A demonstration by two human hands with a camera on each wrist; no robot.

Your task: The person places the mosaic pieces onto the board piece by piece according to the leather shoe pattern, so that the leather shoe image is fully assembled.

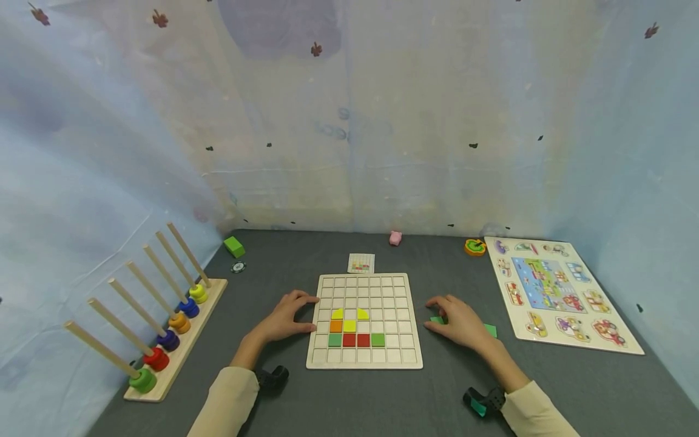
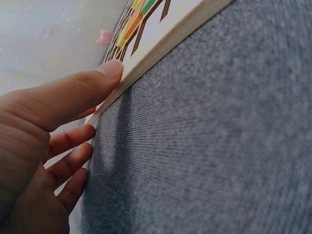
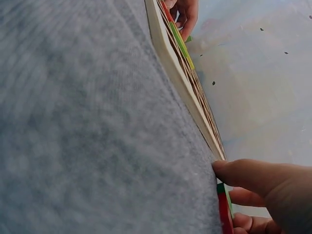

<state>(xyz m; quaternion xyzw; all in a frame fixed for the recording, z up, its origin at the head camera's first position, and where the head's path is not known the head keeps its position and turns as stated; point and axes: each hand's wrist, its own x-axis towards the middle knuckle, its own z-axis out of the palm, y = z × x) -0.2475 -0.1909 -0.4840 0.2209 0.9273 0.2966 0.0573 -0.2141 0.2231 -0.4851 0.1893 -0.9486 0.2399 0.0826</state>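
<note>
Between our hands lies the grid board (image 1: 364,321). Left hand (image 1: 286,317) rests spread against its edge; right hand (image 1: 457,321) covers green tiles (image 1: 490,330), grip indeterminable. Tiles appear light, rigid: pinch edges.

A table covered in dark grey felt-like cloth (image 1: 382,400) is enclosed on three sides by draped fabric. Behind the table, a pale backdrop (image 1: 382,121) in cream and faint lilac is hung, dotted with small dark specks and a few brownish leaf shapes near its top. To the left of the table, a light blue sheet (image 1: 71,170) is seen; to its right, a similar blue sheet (image 1: 644,152). Soft, even light is cast throughout, with hardly any shadow.
</note>
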